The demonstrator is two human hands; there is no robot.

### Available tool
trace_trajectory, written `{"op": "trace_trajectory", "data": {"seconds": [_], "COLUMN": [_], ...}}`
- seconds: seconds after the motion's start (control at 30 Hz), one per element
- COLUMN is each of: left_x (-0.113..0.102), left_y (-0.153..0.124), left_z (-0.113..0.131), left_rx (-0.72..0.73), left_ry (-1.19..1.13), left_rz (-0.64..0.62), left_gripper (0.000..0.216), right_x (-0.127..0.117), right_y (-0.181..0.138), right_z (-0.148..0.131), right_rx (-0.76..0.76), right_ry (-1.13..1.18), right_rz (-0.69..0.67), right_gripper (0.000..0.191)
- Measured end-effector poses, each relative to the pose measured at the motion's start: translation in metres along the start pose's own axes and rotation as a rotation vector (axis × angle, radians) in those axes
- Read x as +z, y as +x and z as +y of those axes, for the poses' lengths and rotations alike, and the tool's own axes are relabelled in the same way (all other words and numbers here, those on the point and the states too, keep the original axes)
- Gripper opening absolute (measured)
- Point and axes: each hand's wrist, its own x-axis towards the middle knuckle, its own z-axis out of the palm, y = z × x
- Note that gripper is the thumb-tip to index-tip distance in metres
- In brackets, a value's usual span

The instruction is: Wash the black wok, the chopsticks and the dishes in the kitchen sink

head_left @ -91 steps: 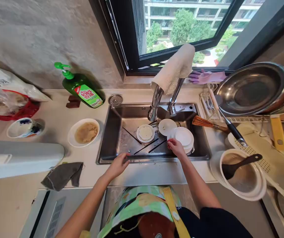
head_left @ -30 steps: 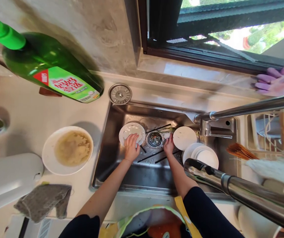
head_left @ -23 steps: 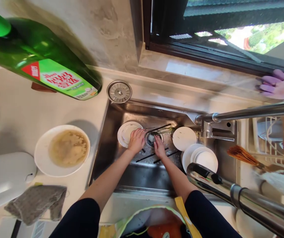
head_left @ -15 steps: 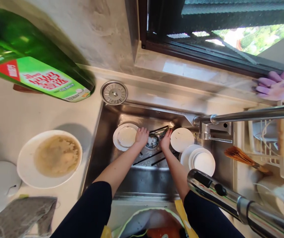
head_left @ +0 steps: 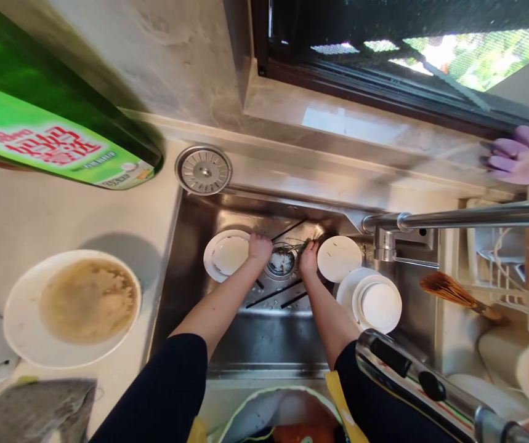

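In the sink [head_left: 264,335], my left hand [head_left: 260,248] is closed beside the right edge of a white plate [head_left: 228,254]. A dark chopstick [head_left: 288,231] runs from its fingers toward the back wall. My right hand [head_left: 309,258] is across the drain, its fingers bent together at some thin green vegetable scraps [head_left: 297,243]; the fingertips are partly hidden. Between the hands, the drain opening [head_left: 281,263] holds pale and dark food bits. More chopsticks [head_left: 273,294] lie on the sink floor. A white dish [head_left: 339,258] with green specks sits right of my right hand.
Stacked white bowls and plates [head_left: 379,307] stand at the sink's right. A faucet [head_left: 385,246] and a large metal spout [head_left: 412,369] reach in from the right. Leftward are a bowl of cloudy liquid [head_left: 89,300], a green bottle [head_left: 61,123], a cloth [head_left: 33,409] and a strainer [head_left: 204,171].
The view has shifted slightly. My left hand has moved a little left with the chopstick, which now points more steeply to the back. The green scraps now stretch across the drain's back edge.
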Motion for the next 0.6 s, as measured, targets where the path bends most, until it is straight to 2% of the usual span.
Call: {"op": "trace_trajectory", "data": {"seconds": [0.2,0.43,0.5,0.6], "left_x": [-0.015,-0.038,-0.044,-0.049], "left_y": [0.004,0.014,0.015,0.008], "left_z": [0.002,-0.009,-0.012,-0.008], "left_rx": [-0.019,-0.072,-0.095,-0.041], "left_ry": [0.103,0.317,0.326,0.332], "left_rz": [0.033,0.075,0.072,0.097], "left_gripper": [0.036,0.036,0.034,0.032], "right_x": [-0.003,0.017,0.02,0.017], "right_y": [-0.033,-0.073,-0.075,-0.068], "right_z": [0.006,-0.04,-0.045,-0.033], "right_rx": [-0.259,-0.522,-0.52,-0.344], "right_ry": [-0.075,0.073,0.177,0.326], "right_rz": [-0.168,-0.382,-0.334,-0.121], "right_gripper": [0.033,0.04,0.052,0.065]}}
